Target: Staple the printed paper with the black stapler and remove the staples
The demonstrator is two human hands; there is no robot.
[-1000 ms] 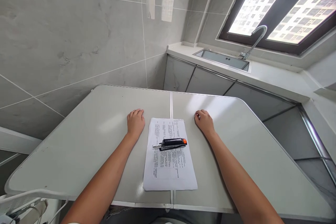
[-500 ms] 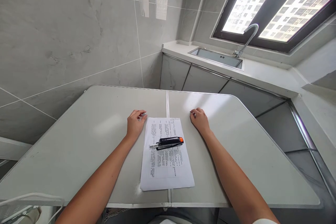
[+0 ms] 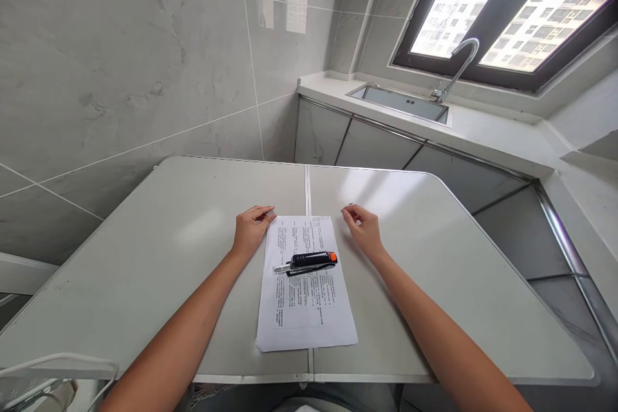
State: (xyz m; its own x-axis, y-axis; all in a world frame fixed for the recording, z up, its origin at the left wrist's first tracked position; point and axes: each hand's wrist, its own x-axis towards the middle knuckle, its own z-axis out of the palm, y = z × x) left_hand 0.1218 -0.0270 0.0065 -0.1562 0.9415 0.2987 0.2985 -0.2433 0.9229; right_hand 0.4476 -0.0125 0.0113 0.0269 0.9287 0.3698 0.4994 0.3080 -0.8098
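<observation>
A printed sheet of paper (image 3: 305, 309) lies flat on the grey folding table (image 3: 159, 251), across its centre seam. On the sheet rests a black stapler (image 3: 309, 261) with an orange end, lying crosswise. My left hand (image 3: 251, 232) rests on the table at the sheet's upper left corner, fingers stretched towards its edge. My right hand (image 3: 362, 226) sits just right of the upper right corner, fingers loosely curled and apart, holding nothing.
A tiled wall stands behind the table. To the right runs a white counter with a steel sink (image 3: 398, 102) and a curved tap (image 3: 456, 64) under a window. A white wire frame (image 3: 53, 367) shows at the lower left edge.
Both hands have slid inward towards the sheet's top corners. Their fingers have uncurled from loose fists. The paper and stapler have not moved.
</observation>
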